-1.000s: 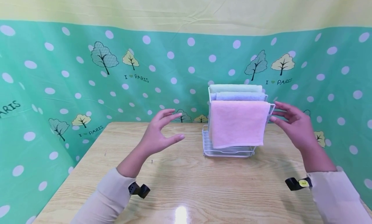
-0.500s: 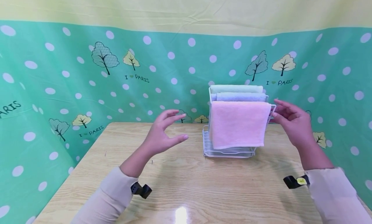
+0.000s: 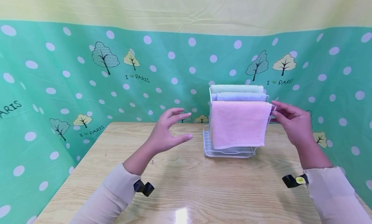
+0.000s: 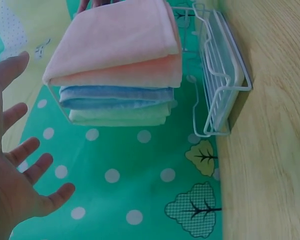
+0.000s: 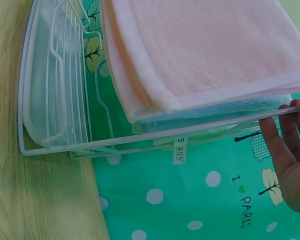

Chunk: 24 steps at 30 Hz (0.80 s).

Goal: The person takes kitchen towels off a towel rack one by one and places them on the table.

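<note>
A white wire towel rack (image 3: 229, 152) stands on the table right of centre. Over its bars hang a pink towel (image 3: 239, 123), a blue towel (image 3: 242, 96) and a pale green towel (image 3: 236, 88), one behind another. At the rack's upper right corner, my right hand (image 3: 293, 122) pinches the white wire frame (image 5: 200, 129) between thumb and fingers. To the left of the rack, my left hand (image 3: 164, 132) hovers with fingers spread and thumb apart, touching nothing. The left wrist view shows its fingers clear of the pink towel (image 4: 115, 40).
A tray base (image 5: 37, 85) with wire slats forms the rack's foot. The wooden table (image 3: 197, 185) extends in front and to the left. Behind hangs a green and yellow curtain (image 3: 162, 62) with dots and trees. A small tag (image 5: 180, 151) dangles from the rack frame.
My right hand has closed its fingers in on the rack's upper right corner. My left hand has drifted slightly right, closer to the rack. The rack and towels look unmoved.
</note>
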Each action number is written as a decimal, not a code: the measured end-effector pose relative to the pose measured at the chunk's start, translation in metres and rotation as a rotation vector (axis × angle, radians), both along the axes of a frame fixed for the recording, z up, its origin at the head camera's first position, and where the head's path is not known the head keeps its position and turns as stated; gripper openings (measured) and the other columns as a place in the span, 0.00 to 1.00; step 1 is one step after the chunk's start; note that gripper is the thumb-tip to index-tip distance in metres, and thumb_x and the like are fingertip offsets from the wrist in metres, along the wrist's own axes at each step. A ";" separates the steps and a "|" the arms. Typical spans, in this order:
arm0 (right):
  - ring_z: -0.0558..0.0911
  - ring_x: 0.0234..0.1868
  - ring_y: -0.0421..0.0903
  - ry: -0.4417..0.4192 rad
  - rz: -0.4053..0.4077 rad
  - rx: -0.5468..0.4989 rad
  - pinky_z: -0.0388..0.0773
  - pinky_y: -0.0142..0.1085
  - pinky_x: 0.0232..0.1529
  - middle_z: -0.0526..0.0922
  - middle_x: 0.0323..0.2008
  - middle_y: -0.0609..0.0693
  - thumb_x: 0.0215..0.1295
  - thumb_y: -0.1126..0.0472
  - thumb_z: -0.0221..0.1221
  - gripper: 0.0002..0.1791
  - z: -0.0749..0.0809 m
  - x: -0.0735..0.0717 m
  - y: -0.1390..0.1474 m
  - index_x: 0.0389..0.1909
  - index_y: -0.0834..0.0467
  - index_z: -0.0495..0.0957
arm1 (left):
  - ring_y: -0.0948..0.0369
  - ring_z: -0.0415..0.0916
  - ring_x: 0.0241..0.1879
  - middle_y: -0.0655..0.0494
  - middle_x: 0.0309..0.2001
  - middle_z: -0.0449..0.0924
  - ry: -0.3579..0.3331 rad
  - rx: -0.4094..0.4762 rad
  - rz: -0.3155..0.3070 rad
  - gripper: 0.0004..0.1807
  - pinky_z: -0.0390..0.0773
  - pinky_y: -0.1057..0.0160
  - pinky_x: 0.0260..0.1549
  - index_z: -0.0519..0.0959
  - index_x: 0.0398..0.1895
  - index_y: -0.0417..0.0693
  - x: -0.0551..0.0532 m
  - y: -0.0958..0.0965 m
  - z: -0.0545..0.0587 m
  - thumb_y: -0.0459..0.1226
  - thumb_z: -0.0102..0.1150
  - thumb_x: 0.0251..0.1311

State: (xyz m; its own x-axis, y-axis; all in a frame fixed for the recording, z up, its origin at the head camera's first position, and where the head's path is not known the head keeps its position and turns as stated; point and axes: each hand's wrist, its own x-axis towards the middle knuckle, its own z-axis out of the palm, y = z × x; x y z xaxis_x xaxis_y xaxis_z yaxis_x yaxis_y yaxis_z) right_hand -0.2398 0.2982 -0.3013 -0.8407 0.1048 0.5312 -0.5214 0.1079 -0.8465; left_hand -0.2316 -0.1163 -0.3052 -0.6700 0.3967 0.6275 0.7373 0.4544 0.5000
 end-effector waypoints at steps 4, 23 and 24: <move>0.82 0.36 0.40 -0.036 -0.040 0.033 0.82 0.30 0.37 0.81 0.37 0.49 0.63 0.70 0.61 0.20 0.000 0.000 0.001 0.57 0.65 0.78 | 0.54 0.64 0.63 0.52 0.64 0.67 0.020 0.001 -0.023 0.34 0.67 0.45 0.59 0.78 0.62 0.55 -0.001 0.004 0.004 0.47 0.75 0.47; 0.79 0.36 0.42 -0.078 -0.049 0.042 0.82 0.30 0.37 0.77 0.36 0.50 0.64 0.67 0.62 0.20 -0.001 0.001 -0.002 0.58 0.62 0.78 | 0.55 0.65 0.62 0.51 0.63 0.69 0.063 -0.031 -0.108 0.35 0.68 0.49 0.59 0.78 0.61 0.53 0.002 0.031 0.023 0.47 0.76 0.46; 0.80 0.36 0.42 -0.077 -0.050 0.043 0.82 0.30 0.37 0.77 0.36 0.50 0.64 0.67 0.62 0.21 -0.001 0.001 -0.002 0.58 0.62 0.78 | 0.55 0.66 0.62 0.51 0.63 0.69 0.069 -0.034 -0.110 0.35 0.68 0.49 0.59 0.78 0.61 0.53 0.002 0.033 0.024 0.47 0.76 0.46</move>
